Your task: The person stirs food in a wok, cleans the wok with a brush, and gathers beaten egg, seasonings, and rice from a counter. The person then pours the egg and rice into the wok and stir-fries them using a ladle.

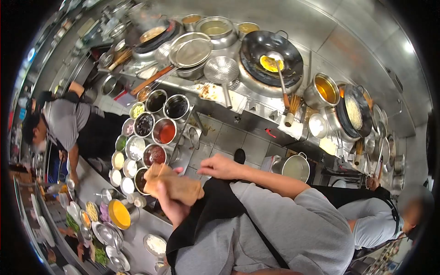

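Observation:
My left hand [173, 206] grips a tan folded item [181, 185], blurred, perhaps a cloth. To the right of it, my right hand [222, 167] is closed in a pinch near the front of my black apron. A small shiny bit shows below its fingertips, too small to name. Just beyond the tan item stand round metal containers of sauces, among them a bright red sauce [165, 131] and a dark red one [155, 156].
A wok [271, 58] with yellow food and a ladle sits on the stove. Strainers [221, 69] and a pot of amber liquid [326, 89] flank it. A co-worker [68, 119] stands at the left, another [373, 220] at the right. A large pot [295, 168] stands low.

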Tool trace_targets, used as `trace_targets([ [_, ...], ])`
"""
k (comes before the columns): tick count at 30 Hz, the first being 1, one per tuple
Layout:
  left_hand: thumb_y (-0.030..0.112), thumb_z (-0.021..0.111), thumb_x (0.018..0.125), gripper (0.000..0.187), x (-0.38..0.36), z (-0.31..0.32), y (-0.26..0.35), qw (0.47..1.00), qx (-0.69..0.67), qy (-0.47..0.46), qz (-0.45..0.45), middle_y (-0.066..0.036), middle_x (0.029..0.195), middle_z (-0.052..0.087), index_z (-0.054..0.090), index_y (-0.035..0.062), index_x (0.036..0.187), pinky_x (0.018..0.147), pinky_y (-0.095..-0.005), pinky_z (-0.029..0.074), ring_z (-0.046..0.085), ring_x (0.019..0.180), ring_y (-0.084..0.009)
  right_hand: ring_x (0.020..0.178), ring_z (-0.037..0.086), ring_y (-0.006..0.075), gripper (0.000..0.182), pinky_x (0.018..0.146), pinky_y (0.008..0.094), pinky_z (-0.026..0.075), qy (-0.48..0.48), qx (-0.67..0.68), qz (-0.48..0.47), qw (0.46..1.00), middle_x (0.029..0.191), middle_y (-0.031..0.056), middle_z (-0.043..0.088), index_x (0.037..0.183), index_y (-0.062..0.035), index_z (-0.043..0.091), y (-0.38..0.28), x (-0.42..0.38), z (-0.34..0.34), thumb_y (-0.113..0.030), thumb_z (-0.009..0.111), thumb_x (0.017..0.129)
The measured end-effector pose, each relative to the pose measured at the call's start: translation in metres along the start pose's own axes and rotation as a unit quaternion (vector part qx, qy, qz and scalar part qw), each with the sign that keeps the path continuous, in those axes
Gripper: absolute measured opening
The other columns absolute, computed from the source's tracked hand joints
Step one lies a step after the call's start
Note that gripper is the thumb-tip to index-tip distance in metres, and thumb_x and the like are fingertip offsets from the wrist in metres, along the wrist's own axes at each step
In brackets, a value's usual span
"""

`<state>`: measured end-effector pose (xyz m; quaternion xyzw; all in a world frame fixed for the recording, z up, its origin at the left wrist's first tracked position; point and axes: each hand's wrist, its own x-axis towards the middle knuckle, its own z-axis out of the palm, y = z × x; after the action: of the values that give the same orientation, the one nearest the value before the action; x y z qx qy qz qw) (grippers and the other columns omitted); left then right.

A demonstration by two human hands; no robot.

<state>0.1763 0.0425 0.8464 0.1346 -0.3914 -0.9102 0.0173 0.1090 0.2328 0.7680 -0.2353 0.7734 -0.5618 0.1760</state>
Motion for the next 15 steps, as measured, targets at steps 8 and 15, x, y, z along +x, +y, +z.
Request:
trace_targets([
  [8,0.029,0.058,0.101,0.052,0.094,0.085,-0.097,0.979,0.166,-0.097,0.060,-0.011,0.135,0.050,0.035,0.0096,0.143,0.104,-0.0368,0.042,0.052,0.123,-0.0208,0.102,0.050,0.0189,0.031,0.089,0.0311,0.042,0.189,0.018,-0.161,0.968,0.109,0.0073,0.051,0.095,-0.0030,0.054,0.003,0.005,-0.107,-0.024,0.076,0.086],
  [15,0.031,0.054,0.103,0.044,0.122,0.102,-0.140,0.988,0.131,-0.076,0.005,-0.013,0.129,0.056,0.046,0.0015,0.135,0.098,-0.0379,0.050,0.060,0.115,-0.0228,0.089,0.051,0.0082,0.033,0.079,0.0255,0.045,0.098,0.177,-0.086,0.976,0.100,0.0007,0.053,0.103,-0.0055,0.055,0.022,-0.013,-0.176,-0.020,0.078,0.085],
])
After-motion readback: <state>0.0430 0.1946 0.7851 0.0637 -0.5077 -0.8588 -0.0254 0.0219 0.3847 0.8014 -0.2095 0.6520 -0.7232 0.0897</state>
